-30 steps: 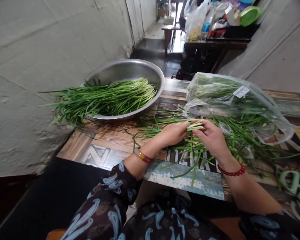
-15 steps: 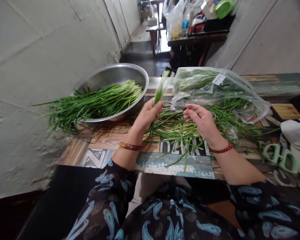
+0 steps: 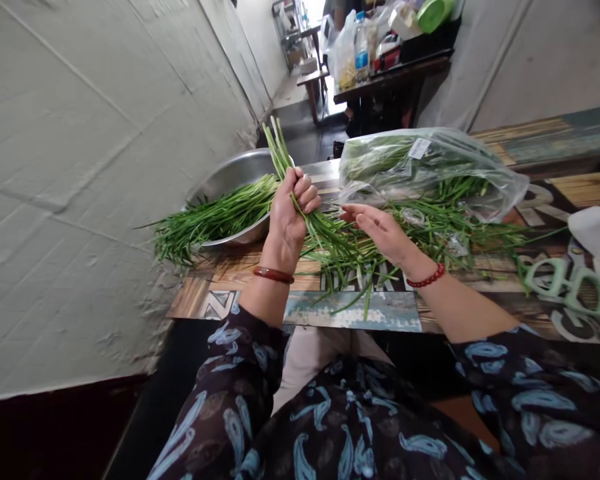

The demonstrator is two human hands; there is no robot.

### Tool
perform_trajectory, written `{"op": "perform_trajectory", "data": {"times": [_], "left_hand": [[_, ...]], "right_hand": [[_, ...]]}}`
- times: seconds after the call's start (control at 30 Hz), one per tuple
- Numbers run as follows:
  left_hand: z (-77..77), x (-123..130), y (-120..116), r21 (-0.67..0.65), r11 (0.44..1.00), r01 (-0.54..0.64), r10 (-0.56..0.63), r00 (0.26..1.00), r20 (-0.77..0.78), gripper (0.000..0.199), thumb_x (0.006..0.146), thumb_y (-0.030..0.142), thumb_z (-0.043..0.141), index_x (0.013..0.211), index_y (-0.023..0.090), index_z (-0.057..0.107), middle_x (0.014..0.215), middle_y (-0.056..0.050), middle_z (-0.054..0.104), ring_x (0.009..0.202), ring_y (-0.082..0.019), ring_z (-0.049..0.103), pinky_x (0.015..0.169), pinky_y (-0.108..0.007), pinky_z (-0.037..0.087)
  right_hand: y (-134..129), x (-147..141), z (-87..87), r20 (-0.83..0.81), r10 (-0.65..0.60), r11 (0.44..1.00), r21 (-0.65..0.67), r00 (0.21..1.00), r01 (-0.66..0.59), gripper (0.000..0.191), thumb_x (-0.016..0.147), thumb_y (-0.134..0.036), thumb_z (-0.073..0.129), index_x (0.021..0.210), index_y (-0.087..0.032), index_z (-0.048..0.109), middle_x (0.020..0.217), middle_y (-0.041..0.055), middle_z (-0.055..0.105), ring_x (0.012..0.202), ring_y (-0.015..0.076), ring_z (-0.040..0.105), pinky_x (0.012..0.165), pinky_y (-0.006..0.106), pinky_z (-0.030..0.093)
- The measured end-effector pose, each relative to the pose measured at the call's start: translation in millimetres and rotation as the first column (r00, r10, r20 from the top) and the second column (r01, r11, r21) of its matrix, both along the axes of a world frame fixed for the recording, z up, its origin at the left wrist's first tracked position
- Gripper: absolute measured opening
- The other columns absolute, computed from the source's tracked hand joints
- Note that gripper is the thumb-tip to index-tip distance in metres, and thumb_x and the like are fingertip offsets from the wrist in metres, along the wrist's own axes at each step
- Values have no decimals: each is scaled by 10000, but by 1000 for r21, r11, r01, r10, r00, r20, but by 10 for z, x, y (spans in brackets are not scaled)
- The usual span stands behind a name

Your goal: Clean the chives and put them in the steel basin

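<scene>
My left hand [image 3: 290, 207] is closed around a bunch of long green chives [image 3: 320, 227], with the upper ends standing up past my fingers and the rest trailing down to the right. My right hand [image 3: 380, 233] is open and holds nothing, its fingers reaching toward that bunch just below a clear plastic bag [image 3: 420, 163] of more greens. Loose chives [image 3: 445, 227] lie spread on the table under and beside the bag. Left of my left hand, a steel bowl [image 3: 235, 175] holds a neat pile of chives [image 3: 215, 217], partly hidden by my hand.
The wood-print tabletop [image 3: 245, 273] meets a pale wall on the left. A pale green plastic object [image 3: 565, 287] and white cloth [image 3: 597, 233] lie at the right. Beyond stands a dark table [image 3: 395, 83] with bags and a bottle.
My left hand has moved left with a fuller, upright bunch of chives. My right hand has let go and stays open. The view has turned slightly.
</scene>
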State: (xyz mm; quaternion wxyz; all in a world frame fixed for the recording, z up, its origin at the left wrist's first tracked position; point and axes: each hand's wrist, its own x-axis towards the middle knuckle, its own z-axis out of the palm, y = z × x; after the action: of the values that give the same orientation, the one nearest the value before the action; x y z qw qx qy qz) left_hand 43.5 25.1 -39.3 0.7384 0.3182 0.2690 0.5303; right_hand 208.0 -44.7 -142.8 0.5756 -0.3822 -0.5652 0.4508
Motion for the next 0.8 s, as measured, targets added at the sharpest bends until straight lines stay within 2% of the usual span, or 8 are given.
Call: {"op": "perform_trajectory", "data": {"times": [0.13, 0.2, 0.3, 0.37, 0.43, 0.5, 0.6, 0.8], "left_hand": [[-58, 169, -60, 24, 1000, -5, 5, 1000, -20, 369, 1028, 395, 456, 722, 189, 474, 470, 104, 241, 331, -36, 203, 327, -167, 205], [-100, 268, -84, 38, 999, -21, 23, 998, -60, 368, 1005, 422, 500, 721, 192, 464, 470, 109, 230, 332, -37, 193, 330, -169, 201], [-169, 396, -103, 71, 996, -45, 52, 994, -98, 362, 976, 440, 551, 726, 196, 458, 471, 114, 227, 335, -37, 192, 339, -175, 191], [-203, 443, -100, 91, 994, -53, 65, 990, -124, 348, 981, 429, 545, 734, 198, 460, 472, 114, 237, 337, -39, 191, 344, -180, 181], [-206, 443, -86, 113, 992, -60, 77, 984, -162, 343, 985, 423, 538, 735, 201, 461, 473, 112, 249, 340, -41, 185, 349, -187, 173], [-165, 395, -66, 153, 986, -72, 104, 972, -211, 348, 973, 433, 557, 729, 205, 460, 474, 109, 257, 345, -44, 182, 353, -197, 168], [-8, 246, -30, 260, 959, -108, 186, 937, -296, 352, 943, 453, 599, 721, 214, 466, 476, 103, 258, 356, -50, 184, 364, -214, 162], [433, -250, 184, 581, 805, -123, 443, 776, -449, 309, 965, 426, 542, 741, 225, 472, 507, 85, 282, 393, -64, 210, 407, -223, 187]], "right_hand": [[-41, -65, 48, 23, 176, 982, 67, 984, -177, 664, 858, -677, 575, 1314, -195, 602, 1332, 87, 655, 1278, 253, 577, 1139, 423, 412], [-65, -126, 53, 51, 245, 967, 62, 968, -248, 648, 826, -659, 628, 1261, -178, 612, 1252, 84, 682, 1203, 257, 613, 1085, 411, 458], [-94, -206, 40, 16, 312, 945, -103, 950, -309, 468, 817, -535, 693, 1100, -175, 600, 914, 37, 711, 799, 171, 667, 752, 304, 558], [-84, -217, 22, -1, 334, 925, -194, 943, -328, 306, 858, -450, 644, 993, -187, 566, 703, -31, 616, 552, 103, 535, 537, 229, 457], [-36, -183, -5, 97, 295, 945, -177, 950, -275, 190, 896, -379, 561, 928, -191, 559, 610, -66, 510, 491, 90, 425, 485, 215, 364], [44, -120, -47, 302, 156, 988, -65, 940, -144, 133, 899, -298, 518, 876, -184, 581, 622, -48, 512, 559, 110, 452, 555, 229, 389], [177, -21, -139, 554, -56, 996, 90, 831, 7, 142, 885, -187, 481, 865, -171, 621, 763, 26, 641, 745, 160, 570, 735, 263, 449], [232, 46, -262, 756, -78, 995, 20, 649, 96, 282, 950, -145, 400, 1045, -160, 666, 1060, 119, 739, 993, 196, 674, 849, 255, 456]]}}
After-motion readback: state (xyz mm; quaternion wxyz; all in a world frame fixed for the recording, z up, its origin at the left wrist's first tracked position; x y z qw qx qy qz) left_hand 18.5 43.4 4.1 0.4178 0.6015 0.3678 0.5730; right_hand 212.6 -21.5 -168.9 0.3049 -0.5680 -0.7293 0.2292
